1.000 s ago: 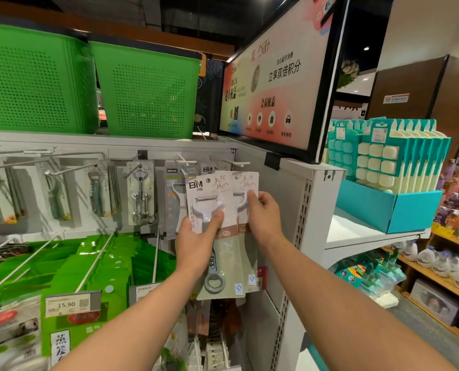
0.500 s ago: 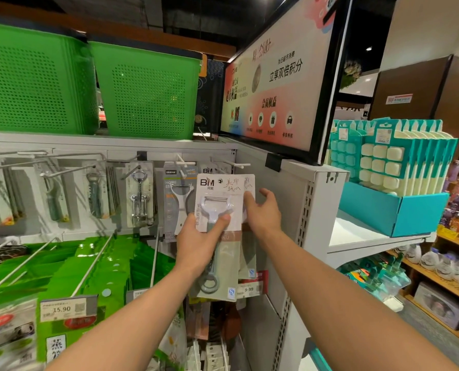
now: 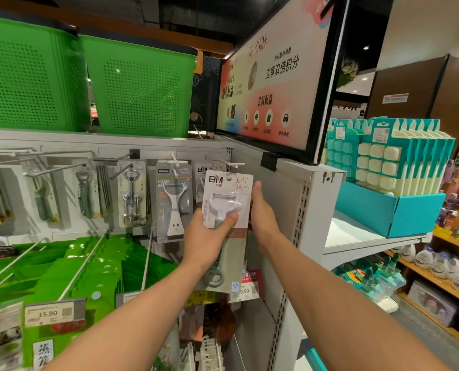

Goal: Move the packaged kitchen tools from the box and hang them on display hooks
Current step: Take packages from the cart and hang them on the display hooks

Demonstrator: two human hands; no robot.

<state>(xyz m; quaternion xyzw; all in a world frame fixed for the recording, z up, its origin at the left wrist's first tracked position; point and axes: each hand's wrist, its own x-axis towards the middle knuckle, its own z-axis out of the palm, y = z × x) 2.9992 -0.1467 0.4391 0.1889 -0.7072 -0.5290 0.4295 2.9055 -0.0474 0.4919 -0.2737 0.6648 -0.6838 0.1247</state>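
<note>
peeler pack (image 3: 227, 195) held, teal box (image 3: 370, 210) of packets (image 3: 378, 162)

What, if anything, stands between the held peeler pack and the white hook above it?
Nothing visible; the peeler pack, gripped by the left hand and touched by the right hand, sits just under the white hook.

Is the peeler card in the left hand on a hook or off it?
Off. The left hand pinches the peeler card, and its top edge sits just below the white hook tip.

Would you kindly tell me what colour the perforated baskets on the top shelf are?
The baskets are bright green; the head view shows them.
</note>
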